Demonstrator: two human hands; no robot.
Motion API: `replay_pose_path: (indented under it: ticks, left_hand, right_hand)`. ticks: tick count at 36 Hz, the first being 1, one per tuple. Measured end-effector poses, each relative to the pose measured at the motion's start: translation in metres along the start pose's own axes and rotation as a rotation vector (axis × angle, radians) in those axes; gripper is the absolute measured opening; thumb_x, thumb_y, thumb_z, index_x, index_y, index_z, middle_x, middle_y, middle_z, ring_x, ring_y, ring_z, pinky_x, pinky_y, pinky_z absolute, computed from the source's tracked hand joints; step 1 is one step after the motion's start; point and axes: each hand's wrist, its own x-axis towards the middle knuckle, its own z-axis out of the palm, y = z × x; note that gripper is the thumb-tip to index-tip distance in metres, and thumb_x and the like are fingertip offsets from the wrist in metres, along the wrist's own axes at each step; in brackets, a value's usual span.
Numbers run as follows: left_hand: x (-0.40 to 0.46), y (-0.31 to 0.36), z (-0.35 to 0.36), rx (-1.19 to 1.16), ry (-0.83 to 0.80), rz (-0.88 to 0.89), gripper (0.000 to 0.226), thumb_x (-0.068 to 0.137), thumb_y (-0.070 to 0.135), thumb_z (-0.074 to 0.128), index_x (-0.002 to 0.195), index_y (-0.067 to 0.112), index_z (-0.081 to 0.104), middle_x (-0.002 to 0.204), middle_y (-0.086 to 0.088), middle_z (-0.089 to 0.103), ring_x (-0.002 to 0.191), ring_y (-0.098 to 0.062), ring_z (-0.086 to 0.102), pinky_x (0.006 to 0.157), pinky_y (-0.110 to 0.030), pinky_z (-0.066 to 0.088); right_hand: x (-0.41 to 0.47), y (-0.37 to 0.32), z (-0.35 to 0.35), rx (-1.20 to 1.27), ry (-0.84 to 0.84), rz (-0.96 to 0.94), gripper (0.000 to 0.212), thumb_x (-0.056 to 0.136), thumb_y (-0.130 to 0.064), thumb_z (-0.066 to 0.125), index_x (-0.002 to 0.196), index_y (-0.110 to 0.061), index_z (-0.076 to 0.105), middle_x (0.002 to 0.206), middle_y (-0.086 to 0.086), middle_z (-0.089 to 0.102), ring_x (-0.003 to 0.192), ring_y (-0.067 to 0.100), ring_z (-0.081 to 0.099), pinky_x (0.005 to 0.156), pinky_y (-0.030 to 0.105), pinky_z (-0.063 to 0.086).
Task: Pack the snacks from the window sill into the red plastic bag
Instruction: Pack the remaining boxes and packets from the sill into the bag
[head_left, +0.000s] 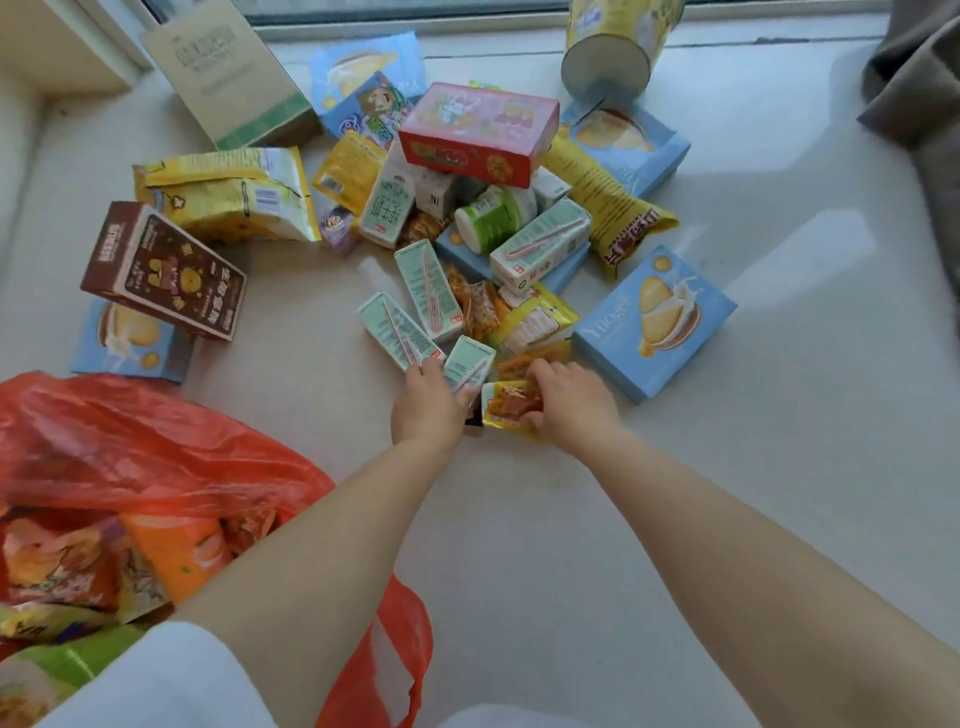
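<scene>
1. Both bare forearms are stretched forward over the window sill (727, 364), converging on the near edge of the snack pile.
2. The left hand (428, 408) is seen palm down, wrist straight; its fingers are curled over the near end of a pale green drink carton (467, 364), with a thumb laid along the carton's right side.
3. The right hand (571, 402) is turned slightly inward, and a small yellow-edged snack packet (506, 408) with orange contents is pinched between its thumb and curled fingers.
4. The two hands are held just beside each other, and the carton and the packet are touching.
5. The snacks are heaped toward the middle and far edge of the sill: a red and pink box (478, 132) is perched on top, a brown box (163, 270) is tilted at the left, a light blue box (657, 322) lies at the right, and a yellow cylindrical tub (615, 49) lies on its side near the far edge.
6. The red plastic bag (130, 452) is found at the near left corner, its mouth open, with orange and green packets already inside; it is partly crossed by the left arm.
</scene>
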Motion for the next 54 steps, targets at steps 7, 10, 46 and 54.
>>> replay_pose_path:
  ticks: [7,10,46,54]
  left_hand:
    - [-0.001,0.001,0.006,-0.181,-0.035,-0.099,0.048,0.085,0.033,0.068,0.122,0.012,0.044,0.117,-0.008,0.061,0.105,-0.029,0.058,0.078,-0.033,0.044]
    - [0.002,0.000,0.005,-0.216,-0.088,-0.169,0.049,0.081,0.035,0.072,0.115,0.014,0.043,0.118,-0.008,0.060,0.105,-0.027,0.059,0.080,-0.034,0.046]
    - [-0.015,-0.026,-0.001,-0.428,-0.143,-0.143,0.045,0.075,0.034,0.076,0.115,0.021,0.059,0.101,0.005,0.063,0.087,-0.015,0.059,0.077,-0.026,0.049]
    - [0.003,-0.012,-0.017,-0.734,-0.074,-0.169,0.031,0.075,0.025,0.077,0.103,0.025,0.063,0.103,0.002,0.069,0.094,-0.019,0.067,0.087,-0.037,0.055]
  right_hand:
    - [0.001,-0.002,0.008,-0.104,-0.125,0.113,0.062,0.075,-0.055,0.067,0.123,-0.018,0.053,0.124,0.006,0.053,0.116,0.026,0.042,0.091,0.035,0.036]
    - [-0.007,-0.010,0.017,-0.151,-0.110,0.097,0.065,0.073,-0.054,0.069,0.124,-0.017,0.052,0.126,0.007,0.050,0.117,0.026,0.039,0.091,0.033,0.036]
    - [-0.014,0.010,0.028,0.088,-0.107,0.087,0.076,0.070,-0.036,0.076,0.131,-0.011,0.039,0.126,0.010,0.042,0.117,0.027,0.042,0.094,0.035,0.041]
    - [-0.008,0.008,0.016,0.321,-0.282,0.464,0.075,0.068,-0.045,0.077,0.124,-0.004,0.047,0.120,0.011,0.046,0.103,0.023,0.050,0.078,0.031,0.047]
